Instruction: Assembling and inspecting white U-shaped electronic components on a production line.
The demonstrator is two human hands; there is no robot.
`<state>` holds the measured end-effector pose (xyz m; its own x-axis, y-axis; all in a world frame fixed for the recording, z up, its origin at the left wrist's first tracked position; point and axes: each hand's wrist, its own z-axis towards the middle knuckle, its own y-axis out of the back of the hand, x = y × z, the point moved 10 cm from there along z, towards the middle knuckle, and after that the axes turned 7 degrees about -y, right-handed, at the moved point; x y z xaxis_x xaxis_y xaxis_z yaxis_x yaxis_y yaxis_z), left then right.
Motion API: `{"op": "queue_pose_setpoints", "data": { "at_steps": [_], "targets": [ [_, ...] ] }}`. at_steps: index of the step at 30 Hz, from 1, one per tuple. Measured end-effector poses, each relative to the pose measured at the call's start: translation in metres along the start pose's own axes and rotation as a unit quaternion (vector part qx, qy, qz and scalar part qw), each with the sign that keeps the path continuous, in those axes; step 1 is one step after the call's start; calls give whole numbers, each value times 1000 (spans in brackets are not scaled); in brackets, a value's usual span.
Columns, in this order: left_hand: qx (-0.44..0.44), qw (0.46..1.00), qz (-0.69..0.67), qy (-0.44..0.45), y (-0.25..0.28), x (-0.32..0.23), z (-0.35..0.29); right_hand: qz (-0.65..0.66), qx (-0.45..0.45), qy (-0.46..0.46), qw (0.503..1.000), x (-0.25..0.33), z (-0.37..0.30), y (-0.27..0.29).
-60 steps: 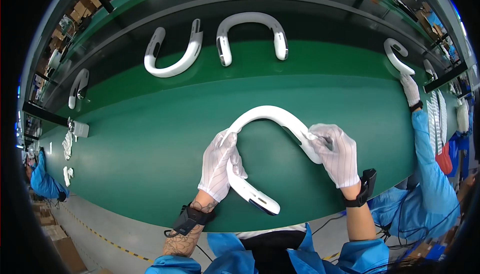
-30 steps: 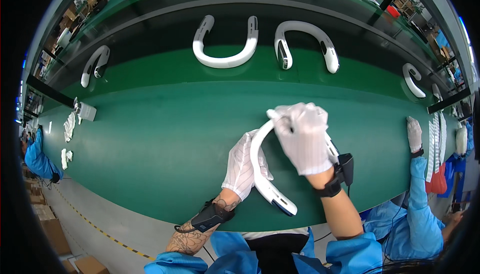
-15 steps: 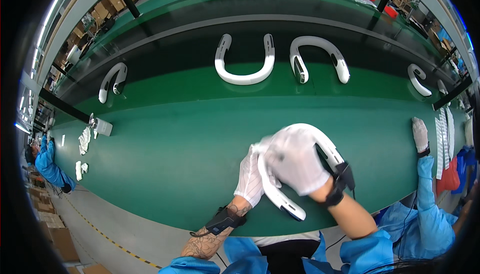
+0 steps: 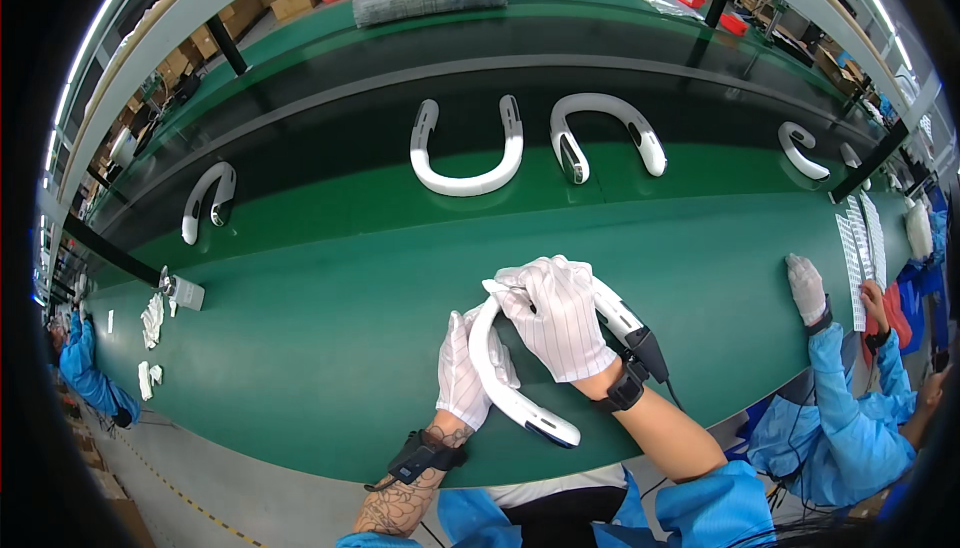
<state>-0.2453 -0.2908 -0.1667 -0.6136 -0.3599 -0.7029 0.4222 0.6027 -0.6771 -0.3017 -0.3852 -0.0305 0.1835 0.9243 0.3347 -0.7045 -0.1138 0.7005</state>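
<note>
A white U-shaped neck fan (image 4: 482, 353) lies tilted over the near part of the green bench, its curve away from me. My left hand (image 4: 466, 368), in a striped white glove, grips the fan's left arm, some fingers hidden behind it. Over the curve, my gloved right hand (image 4: 555, 313) has its fingers bent and pinched together. A small pointed white bit (image 4: 490, 286) shows beside those fingertips; whether it is a cloth or a label I cannot tell. The fan's right arm passes beyond my right hand, close to a black wrist strap (image 4: 628, 384).
Several more neck fans, including an upturned one (image 4: 468, 186) and an arched one (image 4: 610, 103), rest along the far strip. Crumpled white gloves (image 4: 152, 320) and a small grey box (image 4: 187, 293) sit at left. A co-worker's gloved hand (image 4: 806, 288) rests at right near white label strips (image 4: 858, 238).
My right hand, blurred by motion before, now shows sharply with its fingers bunched on the curve. The whole view has shifted. At right, another bare hand has appeared by the label strips.
</note>
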Motion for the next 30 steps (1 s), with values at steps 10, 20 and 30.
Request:
{"op": "queue_pose_setpoints", "data": {
  "at_steps": [10,20,30],
  "targets": [
    [-43,999,27,-8,8,-5,-2,263,229,-3,937,40,-77,9],
    [-9,1000,-6,-8,14,-16,-5,171,403,-12,899,48,-99,-3],
    [-4,996,44,83,33,-39,-1,99,375,60,920,94,-83,-28]
  ]
}}
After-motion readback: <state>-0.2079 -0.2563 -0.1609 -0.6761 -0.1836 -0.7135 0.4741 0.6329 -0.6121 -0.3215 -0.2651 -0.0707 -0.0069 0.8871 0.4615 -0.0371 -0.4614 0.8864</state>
